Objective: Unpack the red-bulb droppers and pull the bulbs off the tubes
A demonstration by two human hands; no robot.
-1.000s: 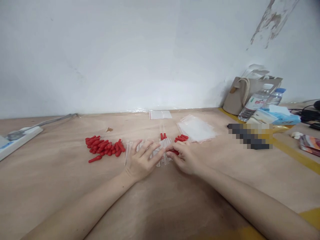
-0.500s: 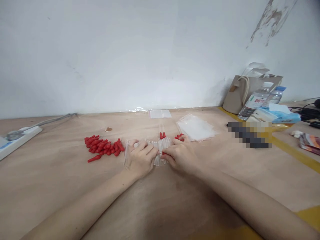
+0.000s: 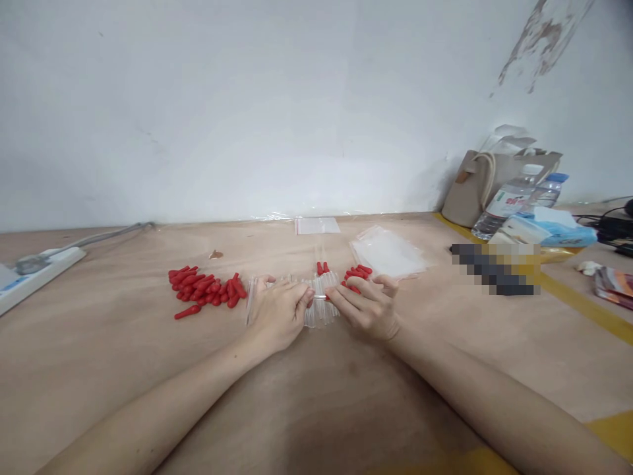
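Observation:
My left hand [image 3: 278, 309] lies over a row of clear plastic tubes [image 3: 321, 309] on the tabletop, its fingertips pinched on one tube. My right hand [image 3: 370, 306] meets it from the right, fingers pinched on the other end of that tube, where a bit of red shows. A small cluster of red rubber bulbs [image 3: 357, 272] lies just behind the right hand. Two red bulbs [image 3: 322, 268] stand behind the tubes. A larger pile of red bulbs [image 3: 205, 289] lies to the left of my left hand.
A stack of clear zip bags [image 3: 388, 254] and one single bag [image 3: 317, 225] lie farther back. A power strip [image 3: 34, 270] sits at the left edge. A beige bag [image 3: 487, 188], water bottles [image 3: 509, 201] and tissues [image 3: 554, 227] crowd the right side.
My right hand has shifted slightly right and its fingers have opened out somewhat, uncovering the bulbs behind it. My left hand has curled tighter onto the tubes.

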